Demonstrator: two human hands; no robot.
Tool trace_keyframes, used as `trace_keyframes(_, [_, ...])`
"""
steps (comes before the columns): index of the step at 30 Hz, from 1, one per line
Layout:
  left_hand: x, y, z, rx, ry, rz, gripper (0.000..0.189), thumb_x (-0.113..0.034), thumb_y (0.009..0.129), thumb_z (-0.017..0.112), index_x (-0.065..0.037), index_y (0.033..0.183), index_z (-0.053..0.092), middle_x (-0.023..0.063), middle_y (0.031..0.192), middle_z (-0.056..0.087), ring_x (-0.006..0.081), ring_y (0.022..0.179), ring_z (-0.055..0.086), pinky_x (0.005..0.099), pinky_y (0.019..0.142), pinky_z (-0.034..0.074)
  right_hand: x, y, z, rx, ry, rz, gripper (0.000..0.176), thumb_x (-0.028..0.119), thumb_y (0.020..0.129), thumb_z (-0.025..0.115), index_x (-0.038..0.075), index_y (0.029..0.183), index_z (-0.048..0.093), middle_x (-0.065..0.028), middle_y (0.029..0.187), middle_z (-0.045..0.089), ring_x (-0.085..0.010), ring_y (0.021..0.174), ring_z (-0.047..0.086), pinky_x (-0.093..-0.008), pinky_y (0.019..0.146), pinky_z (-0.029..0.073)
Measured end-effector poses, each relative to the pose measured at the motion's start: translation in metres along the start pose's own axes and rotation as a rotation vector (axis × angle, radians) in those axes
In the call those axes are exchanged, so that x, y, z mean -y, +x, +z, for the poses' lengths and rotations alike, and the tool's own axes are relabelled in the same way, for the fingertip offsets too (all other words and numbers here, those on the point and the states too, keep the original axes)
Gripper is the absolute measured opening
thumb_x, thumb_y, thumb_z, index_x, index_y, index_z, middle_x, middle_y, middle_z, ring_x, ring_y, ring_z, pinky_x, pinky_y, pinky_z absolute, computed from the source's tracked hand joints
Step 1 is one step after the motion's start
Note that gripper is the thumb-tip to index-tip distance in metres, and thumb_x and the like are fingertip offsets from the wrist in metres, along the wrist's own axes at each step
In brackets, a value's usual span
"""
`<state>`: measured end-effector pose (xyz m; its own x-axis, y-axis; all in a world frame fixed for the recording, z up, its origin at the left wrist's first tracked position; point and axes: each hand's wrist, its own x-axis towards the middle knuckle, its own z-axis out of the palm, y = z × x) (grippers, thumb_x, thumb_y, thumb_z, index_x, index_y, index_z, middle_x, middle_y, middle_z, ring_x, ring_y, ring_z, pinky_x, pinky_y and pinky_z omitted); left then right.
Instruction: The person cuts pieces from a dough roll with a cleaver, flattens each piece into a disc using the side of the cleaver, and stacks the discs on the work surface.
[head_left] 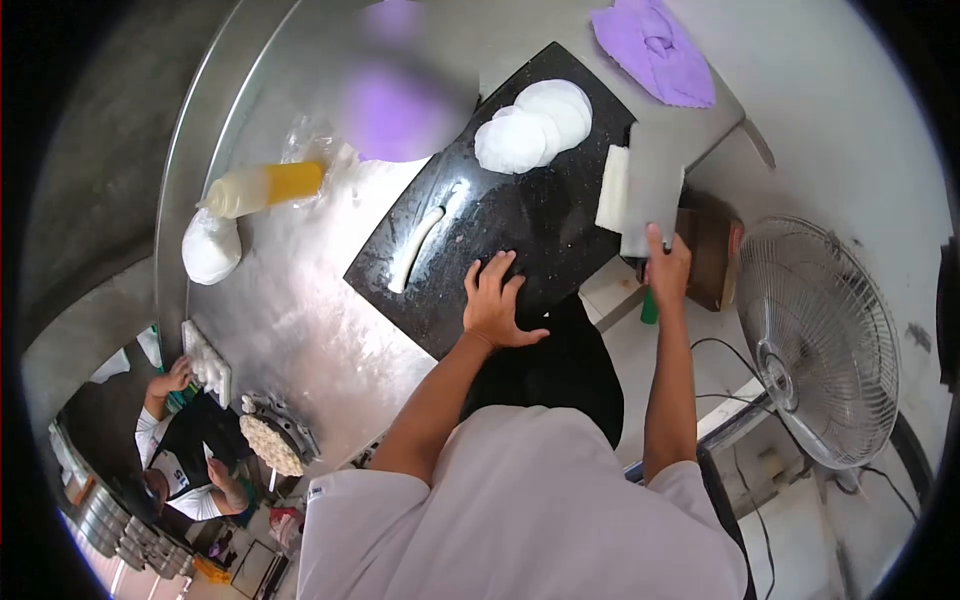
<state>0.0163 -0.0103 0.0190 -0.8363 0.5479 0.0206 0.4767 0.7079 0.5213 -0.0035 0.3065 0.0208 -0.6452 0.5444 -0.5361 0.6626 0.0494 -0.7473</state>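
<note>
My left hand point(497, 305) rests with spread fingers on the near part of a black board point(480, 240), holding nothing. My right hand point(667, 268) is closed around the handle end of a wide flat metal blade point(655, 185), off the board's right edge. A white cloth or pad point(612, 190) lies behind the blade, partly hidden by it. On the board, left of my left hand, is a thin white dough strip point(412, 252). Several overlapping round white dough sheets point(535, 127) lie at its far end.
A bottle of yellow liquid point(270, 188) and a white lump point(211, 246) are at the left. A purple cloth point(655, 50) lies at the top right, and a blurred purple object point(390, 110) hangs near the top. A fan point(820, 340) stands right. A co-worker point(195, 450) is at lower left.
</note>
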Motion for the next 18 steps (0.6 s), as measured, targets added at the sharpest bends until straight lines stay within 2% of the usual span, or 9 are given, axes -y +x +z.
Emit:
trace_keyframes(3, [0.001, 0.001, 0.004, 0.024, -0.03, 0.002, 0.091, -0.067, 0.055, 0.085, -0.005, 0.116, 0.057, 0.0224, 0.148, 0.043, 0.0406, 0.142, 0.038, 0.0633, 0.116, 0.019, 0.03, -0.006, -0.008, -0.093, 0.1, -0.072, 0.045, 0.043, 0.099, 0.066, -0.001, 0.091, 0.063, -0.0048, 0.063, 0.055, -0.014, 0.047, 0.051, -0.0324, 0.045, 0.042])
trace_keyframes(6, [0.002, 0.0, 0.002, 0.05, -0.04, 0.008, 0.088, -0.07, 0.057, 0.083, -0.007, 0.112, 0.06, 0.0207, 0.147, 0.046, 0.04, 0.141, 0.039, 0.0625, 0.115, 0.021, -0.001, -0.005, 0.001, -0.145, 0.045, -0.108, 0.044, 0.043, 0.098, 0.068, -0.001, 0.093, 0.064, -0.0053, 0.065, 0.056, -0.0137, 0.05, 0.054, -0.0319, 0.045, 0.043])
trace_keyframes(7, [0.001, 0.001, 0.003, 0.058, -0.041, 0.023, 0.086, -0.072, 0.058, 0.081, -0.007, 0.111, 0.061, 0.0199, 0.146, 0.048, 0.0397, 0.141, 0.04, 0.0621, 0.115, 0.021, -0.062, 0.021, 0.002, -0.245, -0.399, -0.439, 0.043, 0.042, 0.098, 0.069, 0.0, 0.094, 0.065, -0.0052, 0.066, 0.057, -0.0131, 0.05, 0.054, -0.0313, 0.044, 0.042])
trace_keyframes(8, [0.0, 0.001, 0.005, 0.063, -0.049, 0.013, 0.086, -0.072, 0.058, 0.081, -0.007, 0.111, 0.061, 0.0199, 0.146, 0.048, 0.0397, 0.141, 0.04, 0.0621, 0.115, 0.021, -0.054, 0.015, 0.0, -0.238, -0.41, -0.433, 0.043, 0.042, 0.098, 0.069, 0.0, 0.094, 0.065, -0.0052, 0.066, 0.057, -0.0131, 0.05, 0.054, -0.0313, 0.044, 0.042])
trace_keyframes(10, [0.001, 0.0, 0.009, -0.008, -0.096, 0.035, 0.085, -0.075, 0.059, 0.079, -0.008, 0.108, 0.062, 0.0187, 0.144, 0.05, 0.0389, 0.139, 0.042, 0.0624, 0.114, 0.023, -0.008, -0.002, -0.005, -0.105, -0.251, -0.041, 0.043, 0.043, 0.097, 0.071, 0.0, 0.093, 0.064, -0.0058, 0.066, 0.058, -0.0127, 0.049, 0.053, -0.031, 0.042, 0.041])
trace_keyframes(12, [0.001, -0.004, 0.009, 0.011, -0.118, 0.053, 0.081, -0.072, 0.06, 0.078, -0.008, 0.107, 0.062, 0.0182, 0.144, 0.051, 0.0385, 0.138, 0.043, 0.0633, 0.113, 0.023, 0.003, -0.019, -0.004, -0.075, -0.2, 0.047, 0.043, 0.043, 0.097, 0.071, 0.001, 0.092, 0.064, -0.0062, 0.066, 0.058, -0.0127, 0.048, 0.053, -0.0311, 0.041, 0.039])
trace_keyframes(14, [0.004, 0.002, 0.012, -0.008, -0.127, 0.096, 0.077, -0.07, 0.061, 0.078, -0.008, 0.105, 0.062, 0.0178, 0.144, 0.051, 0.0381, 0.137, 0.043, 0.0642, 0.112, 0.024, -0.006, -0.016, 0.008, -0.167, 0.192, -0.121, 0.045, 0.044, 0.096, 0.071, 0.001, 0.089, 0.062, -0.0066, 0.065, 0.058, -0.0132, 0.048, 0.053, -0.0305, 0.041, 0.039])
trace_keyframes(15, [0.005, 0.002, 0.011, -0.015, -0.137, 0.128, 0.073, -0.065, 0.061, 0.078, -0.008, 0.105, 0.062, 0.0171, 0.144, 0.051, 0.0381, 0.136, 0.044, 0.0654, 0.111, 0.025, -0.027, -0.012, 0.016, -0.227, -0.015, -0.017, 0.048, 0.047, 0.095, 0.071, 0.001, 0.088, 0.061, -0.006, 0.064, 0.057, -0.0137, 0.048, 0.053, -0.0298, 0.041, 0.039])
trace_keyframes(18, [0.002, 0.006, 0.005, -0.041, -0.193, 0.186, 0.064, -0.05, 0.058, 0.077, -0.008, 0.104, 0.062, 0.0148, 0.142, 0.052, 0.0372, 0.136, 0.044, 0.0688, 0.111, 0.024, -0.036, -0.028, 0.019, -0.151, -0.184, -0.05, 0.052, 0.051, 0.094, 0.072, 0.001, 0.084, 0.059, -0.006, 0.063, 0.057, -0.0135, 0.048, 0.053, -0.0289, 0.042, 0.04])
